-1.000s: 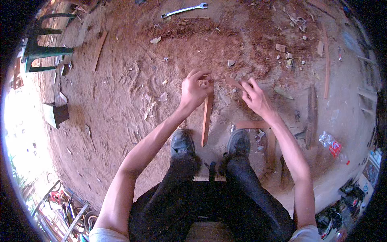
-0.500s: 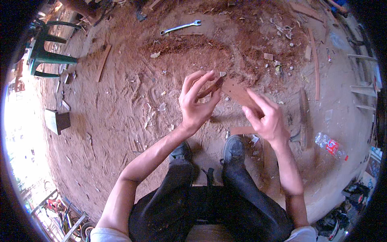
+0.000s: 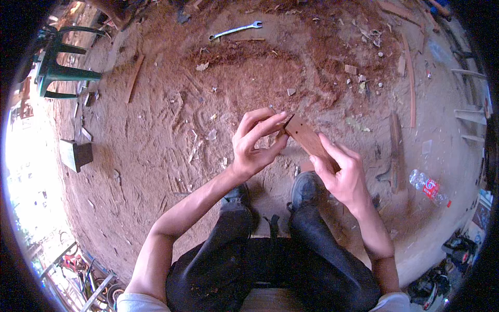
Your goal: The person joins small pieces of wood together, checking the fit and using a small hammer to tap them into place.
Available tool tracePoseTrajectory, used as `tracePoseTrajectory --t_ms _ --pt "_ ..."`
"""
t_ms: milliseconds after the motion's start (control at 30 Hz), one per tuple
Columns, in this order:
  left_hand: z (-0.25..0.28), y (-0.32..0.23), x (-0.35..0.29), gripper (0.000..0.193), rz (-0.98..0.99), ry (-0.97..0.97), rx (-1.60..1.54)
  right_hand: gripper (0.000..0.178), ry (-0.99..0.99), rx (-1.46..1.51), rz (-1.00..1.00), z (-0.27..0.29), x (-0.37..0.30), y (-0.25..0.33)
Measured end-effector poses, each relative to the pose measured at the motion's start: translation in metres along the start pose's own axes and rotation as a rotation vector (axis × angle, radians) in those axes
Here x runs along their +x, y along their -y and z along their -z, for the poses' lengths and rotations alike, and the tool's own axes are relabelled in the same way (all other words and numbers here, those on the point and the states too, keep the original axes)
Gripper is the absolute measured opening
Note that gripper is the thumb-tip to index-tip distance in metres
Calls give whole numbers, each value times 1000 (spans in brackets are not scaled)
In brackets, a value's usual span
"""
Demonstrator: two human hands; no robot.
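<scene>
A small flat brown wooden block (image 3: 311, 136) with a few dark holes near its far end is held up in front of me, tilted. My right hand (image 3: 345, 169) grips its near end, thumb on one side and fingers on the other. At the dark far edge of the block, my left hand (image 3: 254, 145) is curled, with thumb and fingertips pinched at that end. Whether a separate small piece sits between those left fingers is hidden. Both hands are above the ground, just beyond my dark shoes (image 3: 305, 190).
On the sandy, sawdust-strewn ground lie a combination wrench (image 3: 235, 31), wood strips (image 3: 135, 79), a dark wooden piece (image 3: 396, 151) and a plastic bottle (image 3: 429, 188). At left stand a green plastic chair (image 3: 67, 73) and a small dark box (image 3: 77, 154).
The wooden block has turned to a steeper angle, and both hands have come slightly nearer to me. The ground has shifted a little in view. My right hand keeps its grip.
</scene>
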State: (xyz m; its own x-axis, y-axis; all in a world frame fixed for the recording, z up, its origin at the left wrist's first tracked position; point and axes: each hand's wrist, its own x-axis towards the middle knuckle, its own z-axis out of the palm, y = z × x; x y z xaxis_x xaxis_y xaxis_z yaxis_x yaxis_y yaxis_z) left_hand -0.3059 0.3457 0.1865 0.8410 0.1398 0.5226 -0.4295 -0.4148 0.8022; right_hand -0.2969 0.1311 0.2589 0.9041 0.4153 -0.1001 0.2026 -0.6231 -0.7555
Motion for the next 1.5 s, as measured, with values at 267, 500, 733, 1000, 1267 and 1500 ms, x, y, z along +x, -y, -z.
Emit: tracePoseTrajectory --t_ms 267,500,733,1000,1267,1500 --pt "20 -3 -12 52 -134 188 56 49 106 25 -47 7 -21 20" --pt "25 -6 -16 52 -130 229 28 52 136 -33 26 12 -30 22" --pt "27 -8 -19 51 -129 247 -2 53 145 -32 46 14 -32 26" --pt "28 -8 -23 54 -98 260 53 51 150 -9 29 13 -35 27" --pt "25 -8 -21 53 -105 248 11 51 141 21 41 14 -35 27" --pt "26 -8 -21 53 -122 251 23 52 212 27 -46 18 -36 29"
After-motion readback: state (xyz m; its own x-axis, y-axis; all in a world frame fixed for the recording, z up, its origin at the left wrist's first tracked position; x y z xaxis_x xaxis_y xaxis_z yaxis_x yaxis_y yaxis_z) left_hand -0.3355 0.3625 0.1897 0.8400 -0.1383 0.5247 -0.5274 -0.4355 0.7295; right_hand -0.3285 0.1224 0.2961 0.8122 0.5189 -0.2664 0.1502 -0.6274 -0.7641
